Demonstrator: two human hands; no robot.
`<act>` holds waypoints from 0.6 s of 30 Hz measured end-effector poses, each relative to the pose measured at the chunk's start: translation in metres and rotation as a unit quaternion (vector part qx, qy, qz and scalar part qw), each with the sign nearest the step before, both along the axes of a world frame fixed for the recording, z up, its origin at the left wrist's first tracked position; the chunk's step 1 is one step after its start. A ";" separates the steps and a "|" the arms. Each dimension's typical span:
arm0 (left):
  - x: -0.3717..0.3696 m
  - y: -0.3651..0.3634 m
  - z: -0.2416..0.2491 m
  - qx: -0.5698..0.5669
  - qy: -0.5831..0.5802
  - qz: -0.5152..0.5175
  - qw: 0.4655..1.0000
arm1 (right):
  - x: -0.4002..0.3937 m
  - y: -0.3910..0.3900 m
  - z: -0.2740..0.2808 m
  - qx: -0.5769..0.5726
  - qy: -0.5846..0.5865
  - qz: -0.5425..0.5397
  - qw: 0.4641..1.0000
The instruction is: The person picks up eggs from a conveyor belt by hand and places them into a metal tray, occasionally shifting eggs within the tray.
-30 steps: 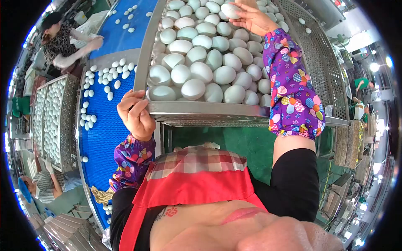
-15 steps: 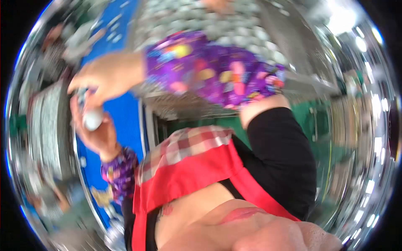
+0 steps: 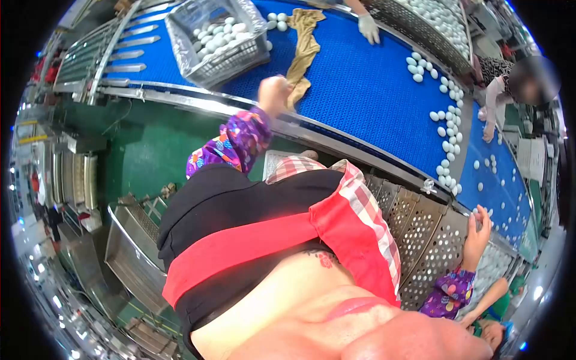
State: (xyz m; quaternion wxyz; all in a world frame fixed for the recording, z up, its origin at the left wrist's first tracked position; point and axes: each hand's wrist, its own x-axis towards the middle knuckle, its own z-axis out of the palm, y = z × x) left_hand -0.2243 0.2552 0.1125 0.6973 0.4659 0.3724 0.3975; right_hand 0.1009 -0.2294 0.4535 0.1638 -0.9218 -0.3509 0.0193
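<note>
Beside one tan cloth [image 3: 305, 45], one left hand [image 3: 274, 96], near eggs [image 3: 446, 146], one right hand [image 3: 477, 236], both grips' state unclear.

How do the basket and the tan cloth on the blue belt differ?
The basket is boxy; the cloth lies limp and crumpled. The basket is pale grey; the cloth is tan. The basket holds eggs; no eggs show on the cloth. Both rest on the blue belt.
</note>
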 end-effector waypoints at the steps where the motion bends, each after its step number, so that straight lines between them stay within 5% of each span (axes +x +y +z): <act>1: -0.020 0.022 0.003 -0.013 0.019 0.081 0.996 | 0.001 0.002 -0.001 -0.002 0.000 0.007 1.000; 2: -0.033 0.038 0.023 -0.105 -0.105 0.188 0.971 | 0.003 0.002 -0.002 0.002 0.013 -0.002 1.000; 6: -0.081 0.128 0.016 0.108 0.091 0.352 0.925 | 0.008 -0.002 -0.011 0.020 0.018 -0.010 1.000; 7: -0.105 0.165 -0.012 0.326 0.429 0.380 0.752 | 0.008 -0.006 -0.011 0.017 0.012 -0.005 1.000; 8: -0.120 0.200 -0.034 0.185 0.137 0.320 0.919 | 0.004 -0.003 -0.011 0.028 0.000 0.012 1.000; 9: -0.159 0.238 -0.058 0.065 -0.094 0.186 0.976 | 0.000 0.001 -0.011 0.038 -0.016 0.018 0.999; 10: -0.148 0.236 -0.030 -0.044 -0.117 0.245 0.961 | -0.006 0.003 -0.011 0.052 -0.025 0.019 0.998; 11: -0.152 0.259 -0.046 0.231 0.176 0.243 0.925 | -0.012 0.003 -0.014 0.069 -0.019 0.001 0.997; 12: -0.152 0.270 -0.050 0.136 0.074 0.213 0.965 | -0.014 0.000 -0.017 0.074 -0.028 -0.012 0.997; 13: -0.154 0.272 -0.043 0.227 0.312 0.192 0.902 | -0.015 -0.001 -0.020 0.085 -0.036 -0.010 0.996; 14: -0.169 0.316 -0.067 0.276 0.646 0.031 0.711 | -0.016 -0.002 -0.022 0.090 -0.035 -0.016 0.995; 15: -0.181 0.352 -0.085 0.367 0.831 -0.128 0.398 | -0.018 -0.003 -0.018 0.082 -0.033 -0.023 0.996; 16: -0.179 0.325 -0.089 0.287 0.651 0.180 0.679 | -0.015 -0.009 -0.024 0.079 -0.051 -0.032 0.995; 17: -0.198 0.347 -0.092 0.320 0.622 0.038 0.714 | -0.018 -0.011 -0.022 0.062 -0.064 -0.043 0.995; 18: -0.204 0.343 -0.091 0.285 0.664 -0.001 0.692 | -0.019 -0.012 -0.022 0.056 -0.072 -0.035 0.995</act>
